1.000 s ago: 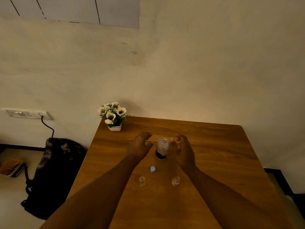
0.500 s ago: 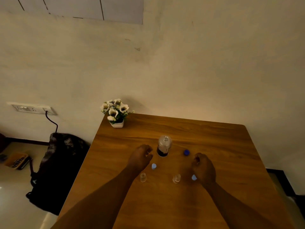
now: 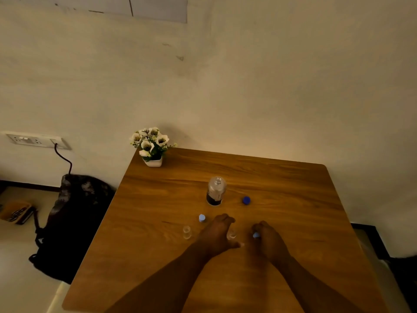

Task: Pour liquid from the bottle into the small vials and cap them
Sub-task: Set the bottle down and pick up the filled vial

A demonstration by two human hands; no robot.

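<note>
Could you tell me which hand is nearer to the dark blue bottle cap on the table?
Right. The right hand is just below the cap; the left hand is farther, down to its left.

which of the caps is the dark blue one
The dark blue cap lies alone right of the bottle. The two paler caps: one near the left vial, one in the right hand.

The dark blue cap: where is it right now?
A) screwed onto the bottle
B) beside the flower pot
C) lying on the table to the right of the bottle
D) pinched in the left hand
C: the dark blue cap lies on the bare table, apart from the bottle, whose mouth stands open, and neither hand touches it.
</note>
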